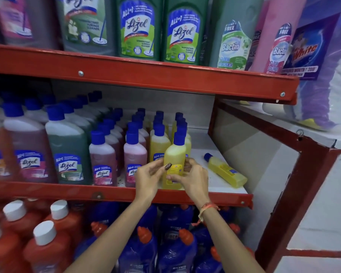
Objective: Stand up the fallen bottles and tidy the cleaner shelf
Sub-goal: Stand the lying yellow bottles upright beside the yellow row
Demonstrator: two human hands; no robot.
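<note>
Held bottle: a small yellow translucent plastic bottle with a blue screw cap (174, 164) is standing upright at the front edge of the middle shelf, at the head of the yellow row; its lower label is partly hidden by fingers
Left hand: the left hand (149, 179) is closing on the bottle's left side, thumb with a dark patterned nail lying across the front, fingers curling loosely beside it
Right hand: the right hand (191, 179) is gripping the bottle's right side, fingertips pressing on the label; a woven orange thread band (207, 208) is circling the wrist
Fallen bottle: a second yellow plastic bottle with a blue cap (224, 170) is lying on its side near the right end of the shelf, cap pointing back and left, apart from the row
Shelf: a white smooth board edged by a red painted metal lip (67, 191) is carrying everything
Neighbours: pink bottles with blue caps (135, 154) are standing just left of the yellow row; a green larger bottle (68, 152) is standing further left
Hard to read: the left end is blurring; the rows below are cut off by the frame
</note>
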